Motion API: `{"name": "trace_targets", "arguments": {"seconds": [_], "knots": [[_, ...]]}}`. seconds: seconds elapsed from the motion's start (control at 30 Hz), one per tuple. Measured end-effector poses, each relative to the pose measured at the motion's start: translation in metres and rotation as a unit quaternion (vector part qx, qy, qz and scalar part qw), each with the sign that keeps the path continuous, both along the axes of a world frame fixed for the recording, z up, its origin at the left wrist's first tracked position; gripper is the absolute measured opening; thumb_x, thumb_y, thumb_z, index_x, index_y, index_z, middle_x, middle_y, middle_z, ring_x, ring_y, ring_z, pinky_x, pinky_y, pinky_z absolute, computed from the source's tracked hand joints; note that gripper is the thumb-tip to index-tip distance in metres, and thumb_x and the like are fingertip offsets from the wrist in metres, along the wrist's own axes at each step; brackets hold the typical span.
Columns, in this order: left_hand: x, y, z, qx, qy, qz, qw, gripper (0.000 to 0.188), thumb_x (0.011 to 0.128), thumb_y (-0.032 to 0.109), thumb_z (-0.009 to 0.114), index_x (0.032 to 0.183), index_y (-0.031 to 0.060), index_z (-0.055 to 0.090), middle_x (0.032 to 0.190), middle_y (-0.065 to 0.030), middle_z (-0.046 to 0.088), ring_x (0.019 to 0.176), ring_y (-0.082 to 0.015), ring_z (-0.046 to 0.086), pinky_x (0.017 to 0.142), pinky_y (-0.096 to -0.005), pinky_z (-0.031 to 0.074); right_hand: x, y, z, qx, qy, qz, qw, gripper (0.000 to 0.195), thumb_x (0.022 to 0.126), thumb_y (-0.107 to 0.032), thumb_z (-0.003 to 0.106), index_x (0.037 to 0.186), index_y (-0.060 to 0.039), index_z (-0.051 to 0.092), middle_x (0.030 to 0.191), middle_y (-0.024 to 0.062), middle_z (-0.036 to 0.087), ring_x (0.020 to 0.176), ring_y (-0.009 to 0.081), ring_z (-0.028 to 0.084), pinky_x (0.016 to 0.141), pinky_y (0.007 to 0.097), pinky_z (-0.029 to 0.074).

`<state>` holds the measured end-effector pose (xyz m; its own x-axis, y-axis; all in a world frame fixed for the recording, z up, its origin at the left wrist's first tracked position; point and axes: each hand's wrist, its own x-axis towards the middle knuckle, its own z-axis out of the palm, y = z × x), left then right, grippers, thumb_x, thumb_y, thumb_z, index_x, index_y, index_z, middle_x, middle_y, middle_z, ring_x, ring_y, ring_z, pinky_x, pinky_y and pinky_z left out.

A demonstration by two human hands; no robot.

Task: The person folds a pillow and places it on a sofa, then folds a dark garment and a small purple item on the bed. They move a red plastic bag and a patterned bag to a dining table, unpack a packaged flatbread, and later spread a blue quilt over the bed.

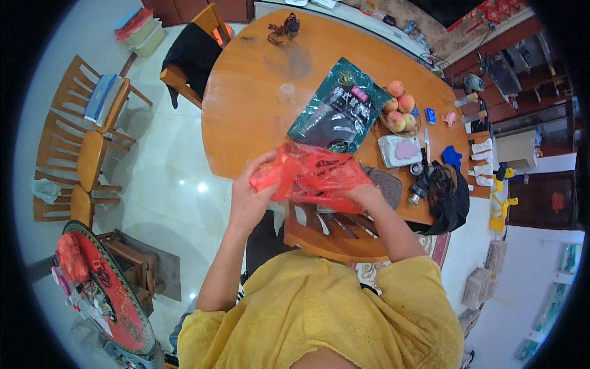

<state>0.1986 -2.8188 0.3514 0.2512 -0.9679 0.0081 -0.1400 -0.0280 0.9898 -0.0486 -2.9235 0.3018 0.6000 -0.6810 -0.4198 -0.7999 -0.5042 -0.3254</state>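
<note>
A thin red plastic bag (318, 173) with dark printing is held up over the near edge of the wooden table (249, 115). My left hand (253, 191) grips its bunched left side. My right hand (366, 196) is at the bag's lower right, its fingers hidden by the red film, so its hold cannot be told. Just beyond the bag lies a large dark green printed food pouch (341, 108), flat on the table. Right of the pouch, apples (398, 108) are piled in a wire basket.
A wooden chair back (336, 235) stands between me and the table. On the table's right are a white packet (392, 152), a knife (427, 145), a grey cloth pouch (385, 184) and a black bag (454, 203). A clear cup (286, 92) sits near the middle.
</note>
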Motion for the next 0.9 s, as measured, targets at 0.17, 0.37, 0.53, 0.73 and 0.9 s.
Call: {"name": "trace_targets", "arguments": {"seconds": [0.17,0.37,0.53,0.73,0.9], "knots": [[-0.02,-0.002,0.046,-0.21,-0.123,0.019,0.97,0.035,0.073,-0.001,0.055,0.107,0.0016,0.06,0.103,-0.0116,0.061,0.094,-0.0252,0.059,0.086,-0.0313,0.045,-0.02,-0.01,0.04,0.035,0.08,0.006,0.996,0.02,0.081,-0.012,0.051,0.088,0.001,0.065,0.087,0.0255,0.062,0.082,0.0373,0.062,0.074,0.0449,0.05],[-0.074,-0.033,-0.022,-0.029,-0.198,-0.239,0.95,0.02,0.075,0.002,0.056,0.095,-0.0007,0.061,0.093,-0.0183,0.062,0.091,-0.0324,0.061,0.078,-0.0417,0.048,-0.015,-0.006,0.047,-0.026,-0.052,-0.072,0.996,0.02,0.082,-0.011,0.05,0.079,0.0051,0.061,0.082,0.0276,0.059,0.085,0.042,0.059,0.074,0.0461,0.047],[-0.058,-0.059,-0.05,0.041,-0.514,-0.052,0.855,0.016,0.08,0.007,0.052,0.092,-0.001,0.059,0.085,-0.0208,0.06,0.089,-0.0303,0.062,0.074,-0.0406,0.051,-0.026,0.013,0.029,-0.027,0.025,-0.096,0.995,0.039,0.075,-0.005,0.055,0.111,0.0057,0.045,0.09,0.0275,0.059,0.087,0.0405,0.059,0.075,0.0465,0.048],[-0.063,-0.06,-0.083,-0.003,-0.554,-0.274,0.786,0.025,0.079,0.009,0.053,0.104,0.0022,0.054,0.091,-0.0166,0.061,0.081,-0.0295,0.064,0.065,-0.0405,0.053,-0.034,0.03,0.024,-0.059,0.027,-0.084,0.994,0.059,0.072,-0.008,0.062,0.124,0.0019,0.038,0.1,0.0241,0.059,0.089,0.0375,0.06,0.075,0.0461,0.049],[-0.074,-0.067,-0.138,0.145,-0.488,-0.312,0.802,0.033,0.077,0.017,0.057,0.108,0.0037,0.055,0.094,-0.0155,0.062,0.089,-0.0329,0.061,0.075,-0.0432,0.049,-0.021,0.046,0.017,0.105,0.066,0.033,0.992,0.058,0.075,-0.012,0.061,0.129,-0.0074,0.038,0.103,0.0212,0.06,0.09,0.0359,0.062,0.073,0.0457,0.05]]}}
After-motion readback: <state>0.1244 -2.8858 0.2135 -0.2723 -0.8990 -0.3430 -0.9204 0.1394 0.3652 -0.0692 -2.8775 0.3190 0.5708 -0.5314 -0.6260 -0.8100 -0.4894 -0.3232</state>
